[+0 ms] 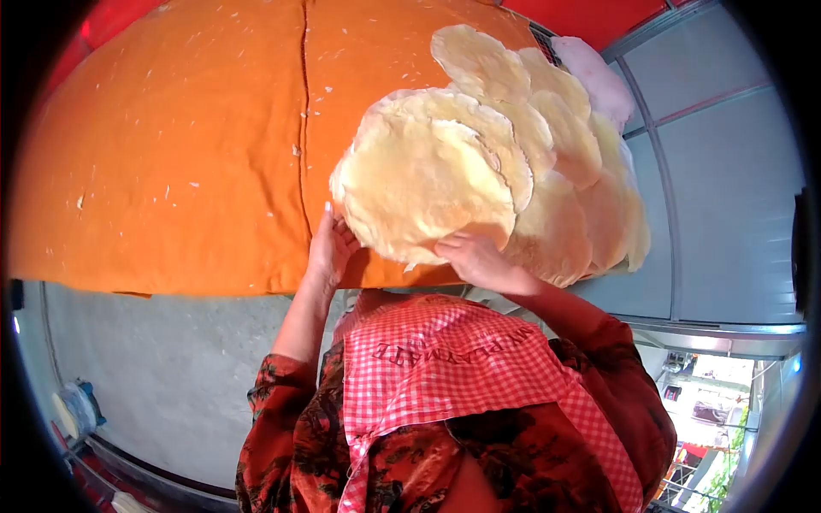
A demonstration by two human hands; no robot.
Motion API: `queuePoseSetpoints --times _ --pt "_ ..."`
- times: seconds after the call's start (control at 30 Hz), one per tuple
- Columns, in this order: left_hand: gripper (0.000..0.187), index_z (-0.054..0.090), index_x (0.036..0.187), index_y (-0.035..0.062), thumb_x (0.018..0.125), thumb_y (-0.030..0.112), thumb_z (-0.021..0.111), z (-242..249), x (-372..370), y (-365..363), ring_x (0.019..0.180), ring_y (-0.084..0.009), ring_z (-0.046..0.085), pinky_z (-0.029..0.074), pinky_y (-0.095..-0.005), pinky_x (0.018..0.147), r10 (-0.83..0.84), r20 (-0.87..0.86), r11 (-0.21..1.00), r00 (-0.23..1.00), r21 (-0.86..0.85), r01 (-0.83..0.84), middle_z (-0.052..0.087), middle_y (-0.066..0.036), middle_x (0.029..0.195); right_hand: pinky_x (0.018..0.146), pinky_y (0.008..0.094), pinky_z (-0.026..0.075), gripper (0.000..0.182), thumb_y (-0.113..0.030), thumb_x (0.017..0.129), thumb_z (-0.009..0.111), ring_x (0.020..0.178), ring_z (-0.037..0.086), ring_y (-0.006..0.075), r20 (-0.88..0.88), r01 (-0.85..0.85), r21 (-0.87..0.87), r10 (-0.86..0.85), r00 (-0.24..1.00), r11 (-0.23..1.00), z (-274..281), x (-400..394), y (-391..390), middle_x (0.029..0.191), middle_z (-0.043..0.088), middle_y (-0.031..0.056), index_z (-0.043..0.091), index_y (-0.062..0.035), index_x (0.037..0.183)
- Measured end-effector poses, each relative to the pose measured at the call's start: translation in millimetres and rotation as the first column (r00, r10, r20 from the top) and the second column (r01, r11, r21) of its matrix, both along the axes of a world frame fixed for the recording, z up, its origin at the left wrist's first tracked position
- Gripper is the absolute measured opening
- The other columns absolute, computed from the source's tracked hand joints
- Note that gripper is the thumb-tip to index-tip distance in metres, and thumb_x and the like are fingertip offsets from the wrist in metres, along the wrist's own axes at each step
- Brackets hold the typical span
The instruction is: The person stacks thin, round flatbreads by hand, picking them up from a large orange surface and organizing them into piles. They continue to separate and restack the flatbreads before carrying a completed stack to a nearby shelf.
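A round, thin, pale yellow flatbread (pixel 419 184) lies in front of me, on top of others like it at the edge of an orange cloth. My right hand (pixel 479 261) is closed on its near edge, thumb and fingers pinching the rim. At the left rim is my left hand (pixel 332 246), one finger stretched forward and the others bent beside the edge. Those bent fingers are partly in shadow, and no firm grip shows. Several more flatbreads (pixel 547 227) overlap in a spread to the right and behind.
The orange cloth (pixel 188 154), dotted with pale flakes, covers the broad surface and has a seam running away from me. A whitish bundle (pixel 594 81) sits at the far right corner. Grey panels (pixel 727 197) stand along the right. Bare grey floor (pixel 180 368) shows at the near left.
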State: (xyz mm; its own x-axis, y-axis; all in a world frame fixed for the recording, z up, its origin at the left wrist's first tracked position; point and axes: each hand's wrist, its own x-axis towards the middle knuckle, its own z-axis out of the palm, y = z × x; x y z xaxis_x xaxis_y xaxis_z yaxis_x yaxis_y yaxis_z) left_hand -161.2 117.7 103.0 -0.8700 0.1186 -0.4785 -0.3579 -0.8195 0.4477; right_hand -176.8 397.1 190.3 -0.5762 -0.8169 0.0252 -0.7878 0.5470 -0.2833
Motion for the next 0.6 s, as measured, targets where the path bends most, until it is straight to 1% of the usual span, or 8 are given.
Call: queuePoseSetpoints --times 0.07,0.13,0.23,0.27,0.33,0.5,0.53,0.6 --pt "0.043 0.043 0.128 0.0006 0.097 0.03 0.047 -4.1 -10.5 8.8 0.116 -0.0305 0.054 0.047 -0.0415 0.095 0.082 -0.065 0.992 0.995 0.103 -0.075 0.054 -0.018 0.126 0.077 0.0374 0.05 0.027 -0.001 0.073 0.054 0.094 0.059 0.0298 0.092 -0.057 0.097 0.048 0.995 0.994 -37.1 6.2 9.3 0.101 0.061 0.0106 0.062 -0.0036 0.099" --pt "0.04 0.042 0.13 0.0011 0.096 0.022 0.047 -6.8 -12.0 12.0 0.116 -0.0305 0.054 0.047 -0.0421 0.096 0.049 -0.139 0.998 0.989 -0.027 -0.053 0.054 -0.017 0.128 0.08 0.0359 0.05 0.023 -0.008 0.078 0.059 0.097 0.059 0.03 0.086 -0.114 0.09 0.107 0.991 0.989 -43.0 2.8 5.3 0.107 0.059 0.013 0.062 -0.0029 0.1" --pt "0.038 0.043 0.131 0.0053 0.094 0.011 0.048 16.9 -8.3 14.9 0.115 -0.028 0.055 0.047 -0.0414 0.095 0.019 -0.181 0.999 0.983 -0.036 -0.026 0.055 -0.015 0.127 0.085 0.0367 0.048 0.029 -0.02 0.084 0.065 0.096 0.06 0.0278 0.303 0.28 -0.024 -0.26 0.917 0.96 -0.8 -1.7 -38.0 0.104 0.061 0.0127 0.061 -0.0035 0.107" --pt "0.037 0.044 0.13 0.0062 0.094 0.012 0.048 20.4 -7.9 16.7 0.114 -0.0275 0.056 0.048 -0.041 0.094 0.01 -0.193 0.999 0.981 -0.036 -0.017 0.056 -0.014 0.125 0.084 0.0364 0.048 0.035 -0.029 0.087 0.065 0.096 0.061 0.027 0.523 0.406 -0.019 -0.337 0.783 0.914 8.2 -15.6 -52.0 0.1 0.062 0.0157 0.061 -0.002 0.108" --pt "0.034 0.046 0.128 0.008 0.095 0.013 0.048 27.3 -5.4 23.3 0.109 -0.0252 0.057 0.05 -0.0399 0.09 0.019 -0.187 1.0 0.982 0.001 -0.019 0.057 -0.011 0.121 0.089 0.0413 0.047 0.045 -0.038 0.085 0.064 0.104 0.058 0.0323 0.665 0.537 -0.137 -0.324 0.673 0.833 9.5 -37.5 -71.4 0.104 0.061 0.0211 0.06 -0.0006 0.11" --pt "0.031 0.047 0.127 0.0109 0.098 0.023 0.045 25.3 -11.0 33.9 0.103 -0.0196 0.059 0.05 -0.0394 0.086 -0.029 -0.146 0.999 0.989 -0.048 0.022 0.06 -0.004 0.114 0.091 0.0417 0.046 0.063 -0.045 0.083 0.064 0.107 0.057 0.0356 0.383 0.629 -0.105 -0.552 0.74 0.77 -6.3 -57.7 -117.3 0.112 0.06 0.0243 0.053 0.0039 0.12" --pt "0.028 0.049 0.123 0.0121 0.098 0.024 0.043 22.7 -11.2 36.8 0.095 -0.0174 0.059 0.052 -0.0385 0.076 -0.026 -0.126 0.996 0.992 -0.089 0.015 0.06 -0.003 0.11 0.09 0.0408 0.046 0.065 -0.044 0.082 0.065 0.105 0.058 0.0357 0.322 0.634 -0.061 -0.586 0.744 0.771 -2.7 -57.4 -120.6 0.112 0.061 0.024 0.052 0.0043 0.122" --pt "0.029 0.049 0.124 0.0119 0.098 0.023 0.043 26.8 -11.4 37.5 0.093 -0.0171 0.059 0.053 -0.0378 0.072 -0.043 -0.114 0.992 0.993 -0.121 0.029 0.06 -0.003 0.111 0.091 0.0426 0.045 0.066 -0.042 0.079 0.067 0.108 0.057 0.0375 0.347 0.619 -0.037 -0.571 0.744 0.785 -5.2 -62.9 -117.0 0.112 0.06 0.0249 0.051 0.0042 0.122"
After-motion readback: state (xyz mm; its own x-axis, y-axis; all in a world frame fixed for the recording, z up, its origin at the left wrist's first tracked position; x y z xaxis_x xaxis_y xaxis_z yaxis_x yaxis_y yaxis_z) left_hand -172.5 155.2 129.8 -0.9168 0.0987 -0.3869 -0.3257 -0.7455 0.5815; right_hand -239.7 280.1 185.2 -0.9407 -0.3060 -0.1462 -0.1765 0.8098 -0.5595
